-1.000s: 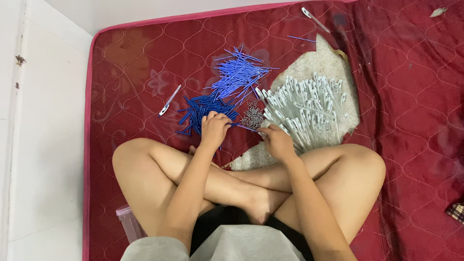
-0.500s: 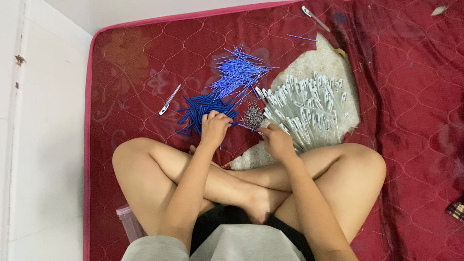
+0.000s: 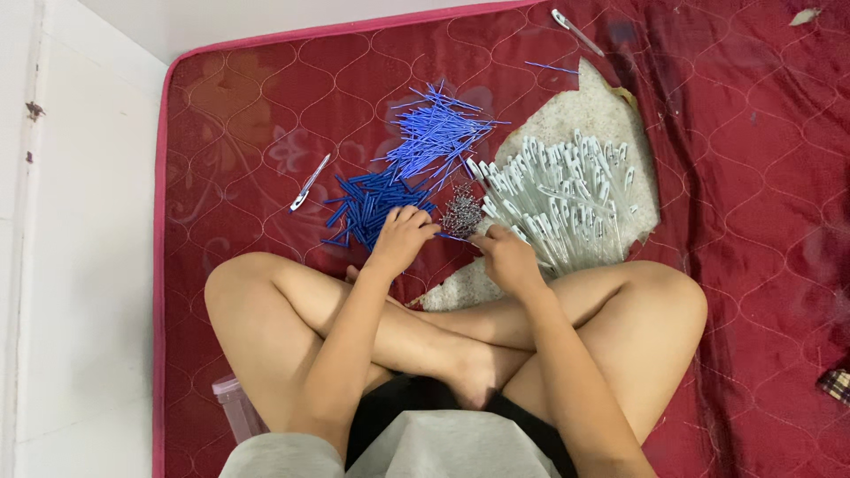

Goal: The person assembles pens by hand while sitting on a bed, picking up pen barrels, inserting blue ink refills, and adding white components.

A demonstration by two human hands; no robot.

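- Our left hand (image 3: 403,237) and right hand (image 3: 506,254) meet over the middle of the mattress (image 3: 248,115), just in front of our crossed legs.
- Between them runs a thin blue refill (image 3: 453,236); both hands' fingers look pinched on it, but the exact grip is too small to tell.
- Parts sit sorted: short blue caps (image 3: 372,205) by the left hand, long blue refills (image 3: 438,137) farther toward the mattress's far edge, small metal springs (image 3: 460,212) between, white pen barrels (image 3: 562,199) on a pale cloth (image 3: 584,115) by the right hand.
- We judge the work early: all piles are large.
- Only two pens look put together: one (image 3: 310,182) toward the left edge, one (image 3: 575,31) at the far edge.
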